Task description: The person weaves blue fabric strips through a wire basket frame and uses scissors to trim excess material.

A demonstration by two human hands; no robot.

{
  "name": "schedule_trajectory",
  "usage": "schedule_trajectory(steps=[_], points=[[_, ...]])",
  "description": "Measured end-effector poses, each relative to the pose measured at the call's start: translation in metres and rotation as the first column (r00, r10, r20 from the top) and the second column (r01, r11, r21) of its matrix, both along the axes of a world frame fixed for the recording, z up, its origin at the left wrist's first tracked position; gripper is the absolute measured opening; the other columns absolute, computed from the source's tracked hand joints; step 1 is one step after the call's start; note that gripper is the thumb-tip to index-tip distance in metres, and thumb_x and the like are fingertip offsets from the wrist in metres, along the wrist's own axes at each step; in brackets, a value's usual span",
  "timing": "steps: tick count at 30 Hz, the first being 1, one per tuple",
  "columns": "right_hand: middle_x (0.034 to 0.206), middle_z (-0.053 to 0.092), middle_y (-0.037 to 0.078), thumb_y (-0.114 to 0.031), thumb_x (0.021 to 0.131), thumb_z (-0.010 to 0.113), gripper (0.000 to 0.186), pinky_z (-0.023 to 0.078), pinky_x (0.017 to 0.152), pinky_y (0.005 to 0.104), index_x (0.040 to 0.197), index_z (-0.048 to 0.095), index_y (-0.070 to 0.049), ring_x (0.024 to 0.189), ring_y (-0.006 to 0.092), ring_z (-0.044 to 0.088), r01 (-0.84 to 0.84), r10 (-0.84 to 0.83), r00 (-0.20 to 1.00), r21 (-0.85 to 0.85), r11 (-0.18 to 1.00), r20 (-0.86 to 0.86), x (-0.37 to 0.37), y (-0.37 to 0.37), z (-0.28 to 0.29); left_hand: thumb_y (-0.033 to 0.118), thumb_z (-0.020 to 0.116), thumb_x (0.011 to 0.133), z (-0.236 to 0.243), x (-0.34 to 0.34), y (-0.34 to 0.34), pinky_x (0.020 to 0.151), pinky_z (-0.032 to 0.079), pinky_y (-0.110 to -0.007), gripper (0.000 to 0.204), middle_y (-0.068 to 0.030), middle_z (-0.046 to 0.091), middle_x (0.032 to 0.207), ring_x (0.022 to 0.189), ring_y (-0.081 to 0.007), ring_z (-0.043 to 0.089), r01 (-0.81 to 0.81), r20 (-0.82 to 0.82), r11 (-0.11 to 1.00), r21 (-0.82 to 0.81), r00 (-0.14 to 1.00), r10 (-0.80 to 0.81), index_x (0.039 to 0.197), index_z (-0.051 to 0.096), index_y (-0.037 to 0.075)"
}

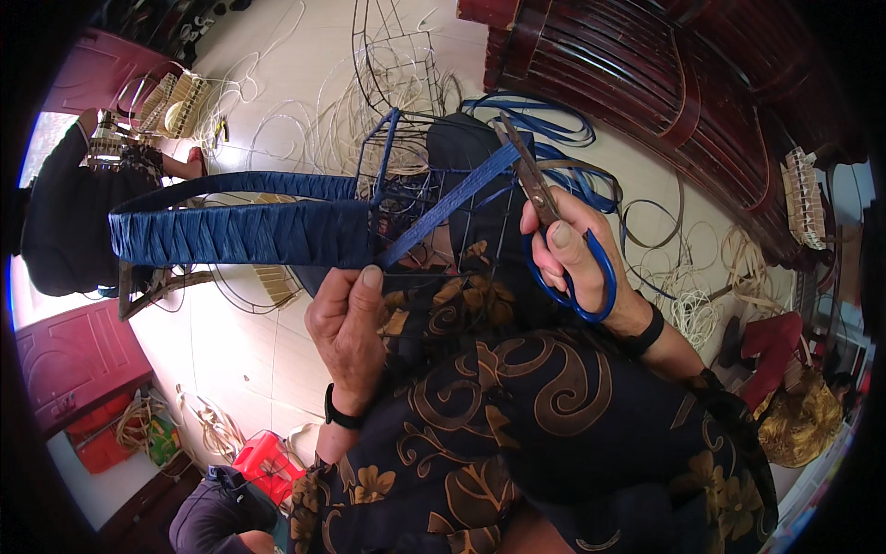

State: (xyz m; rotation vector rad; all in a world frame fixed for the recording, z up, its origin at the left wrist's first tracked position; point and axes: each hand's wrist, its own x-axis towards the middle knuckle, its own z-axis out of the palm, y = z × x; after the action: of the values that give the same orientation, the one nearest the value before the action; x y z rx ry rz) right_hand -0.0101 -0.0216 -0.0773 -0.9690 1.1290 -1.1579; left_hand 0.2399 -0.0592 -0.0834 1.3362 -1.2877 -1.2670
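My left hand (347, 319) pinches a flat blue strip (452, 209) between thumb and fingertips, close to the end of a handle wrapped in dark blue strip (245, 233). From there the strip slants up and right to the blades of a pair of scissors (533, 175). My right hand (574, 242) grips the scissors by their blue handles. The blades meet the strip's upper part; whether they are closed on it I cannot tell. A dark wire basket frame (371, 159) joins the handle's right end and rests at my lap, partly hidden by the strip.
Loops of blue strip (554, 129) lie beyond the scissors. Pale strands (318, 129) are scattered over the tiled floor. A dark red wooden bench (609, 83) stands at the upper right. Other people sit nearby, one in dark clothing (83, 222) at left. A red container (269, 464) stands lower left.
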Motion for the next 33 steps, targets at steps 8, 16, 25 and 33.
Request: schedule_trajectory(steps=[8,16,25,33], points=[[0.056,0.043,-0.004,-0.044,0.103,0.045,0.043,0.030,0.041,0.0208,0.110,0.056,-0.003,0.042,0.0045,0.038,0.375,-0.374,0.927,-0.104,0.921,0.038,-0.025,0.001,-0.014,0.016,0.061,0.097,0.001,0.004,-0.001,0.049,0.020,-0.021,0.023,0.0066,0.040,0.061,0.054,-0.0031,0.030,0.006,-0.092,0.999,0.054,0.996,-0.001,0.079,0.057,0.003],[0.089,0.054,0.004,-0.028,0.094,0.060,0.041,0.043,0.074,0.0280,0.125,0.049,-0.003,0.081,0.0138,0.053,0.247,-0.264,0.960,-0.163,0.955,-0.096,-0.073,0.006,-0.014,0.013,0.059,0.098,0.012,0.008,-0.010,0.052,0.024,-0.024,0.025,0.0034,0.038,0.060,0.054,-0.0066,0.030,0.118,-0.264,0.978,0.174,0.962,-0.069,0.076,0.052,0.005],[0.067,0.059,0.005,-0.047,0.086,0.071,0.043,0.043,0.054,0.0319,0.096,0.063,-0.006,0.057,0.0192,0.059,-0.547,0.483,0.702,0.037,0.836,-0.523,-0.022,-0.008,0.025,0.014,0.060,0.098,0.004,0.013,-0.015,0.050,0.024,-0.023,0.022,0.0049,0.040,0.061,0.053,-0.0047,0.031,0.145,-0.295,0.979,0.146,0.951,-0.097,0.080,0.055,0.002],[0.055,0.049,0.006,-0.050,0.079,0.078,0.054,0.037,0.048,0.0322,0.100,0.058,-0.004,0.049,0.0191,0.050,-0.502,0.423,0.635,0.071,0.862,-0.647,0.008,-0.008,0.026,0.012,0.059,0.097,0.001,0.017,-0.024,0.050,0.025,-0.022,0.018,0.0042,0.043,0.062,0.055,-0.0040,0.035,0.193,-0.413,0.967,0.166,0.904,-0.110,0.085,0.058,-0.001]])
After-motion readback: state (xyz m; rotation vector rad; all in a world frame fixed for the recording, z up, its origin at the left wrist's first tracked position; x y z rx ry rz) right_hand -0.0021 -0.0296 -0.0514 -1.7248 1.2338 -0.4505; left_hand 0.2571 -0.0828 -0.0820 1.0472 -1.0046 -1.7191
